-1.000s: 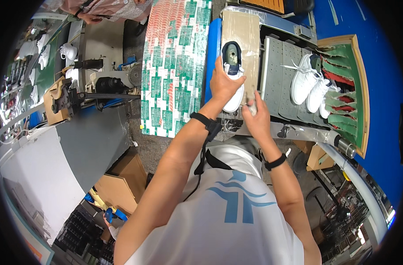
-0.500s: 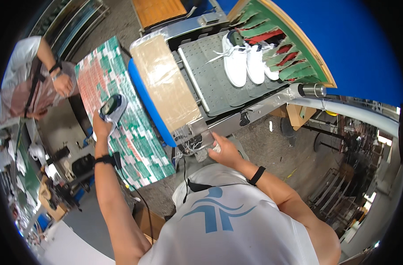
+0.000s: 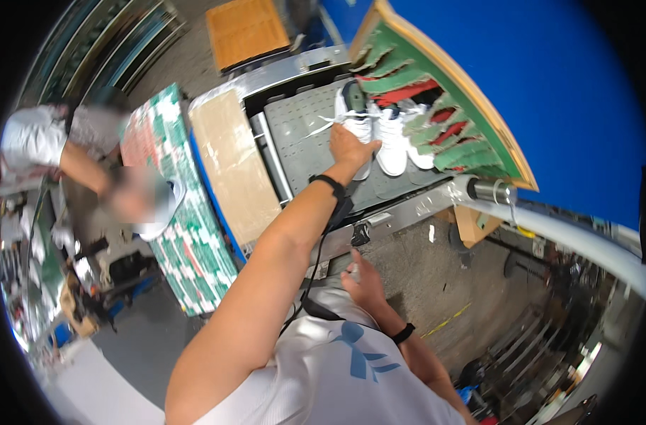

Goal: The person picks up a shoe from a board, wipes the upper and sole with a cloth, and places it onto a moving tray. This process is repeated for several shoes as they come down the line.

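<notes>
My left hand (image 3: 351, 150) is closed over the toe of a white lace-up sneaker (image 3: 353, 113), the leftmost in a row on a grey perforated conveyor (image 3: 295, 120). Beside it stands another white sneaker (image 3: 391, 149), with a third white sneaker (image 3: 420, 157) partly under the hanging strips. My right hand (image 3: 364, 282) hovers near my waist, below the metal conveyor edge, fingers loosely apart and nothing clearly in them. On the green, white and red patterned table (image 3: 195, 262) lies a white shoe (image 3: 168, 216), partly hidden by a blurred patch at a co-worker's arm (image 3: 86, 168).
Torn green and red strips (image 3: 408, 92) hang in a wood-framed opening (image 3: 493, 127) beside a large blue panel (image 3: 535, 71). A cardboard-covered ledge (image 3: 234, 159) borders the conveyor. An orange wooden board (image 3: 246, 32) stands behind. A pale pipe (image 3: 571, 237) runs along the right.
My left hand has left the shoe on the patterned table and moved right onto a conveyor sneaker. My right hand has come off the metal edge. The co-worker's arm now reaches toward the table shoe.
</notes>
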Available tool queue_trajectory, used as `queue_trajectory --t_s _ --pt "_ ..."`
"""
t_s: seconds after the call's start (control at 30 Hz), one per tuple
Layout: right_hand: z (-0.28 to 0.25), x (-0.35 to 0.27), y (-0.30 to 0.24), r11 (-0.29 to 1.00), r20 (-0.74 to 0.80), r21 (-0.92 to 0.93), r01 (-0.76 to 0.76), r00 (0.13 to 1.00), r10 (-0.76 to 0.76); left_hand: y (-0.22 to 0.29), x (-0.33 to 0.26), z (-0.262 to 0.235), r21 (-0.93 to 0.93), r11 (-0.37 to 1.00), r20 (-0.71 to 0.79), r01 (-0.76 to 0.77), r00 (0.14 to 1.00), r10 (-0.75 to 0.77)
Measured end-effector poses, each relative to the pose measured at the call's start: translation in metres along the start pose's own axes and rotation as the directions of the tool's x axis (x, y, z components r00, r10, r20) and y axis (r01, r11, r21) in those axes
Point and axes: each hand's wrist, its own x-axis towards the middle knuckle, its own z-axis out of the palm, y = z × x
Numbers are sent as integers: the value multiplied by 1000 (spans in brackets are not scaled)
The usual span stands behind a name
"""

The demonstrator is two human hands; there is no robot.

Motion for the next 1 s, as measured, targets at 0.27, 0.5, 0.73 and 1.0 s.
queue_trajectory --t_s 0.27,0.5,0.73,1.0 --pt "-42 16 5 939 60 225 -262 965 255 -35 32 -76 -652 669 452 357 891 -36" --pt "-10 44 -36 996 149 82 19 988 -31 -116 -94 -275 -255 963 -51 -87 996 76" --pt "58 67 -97 951 238 44 306 921 -307 -215 -170 -254 137 989 -266 -60 959 95" --pt "123 96 -168 684 267 -272 677 736 -622 -201 -138 -350 -606 791 16 -83 993 117"
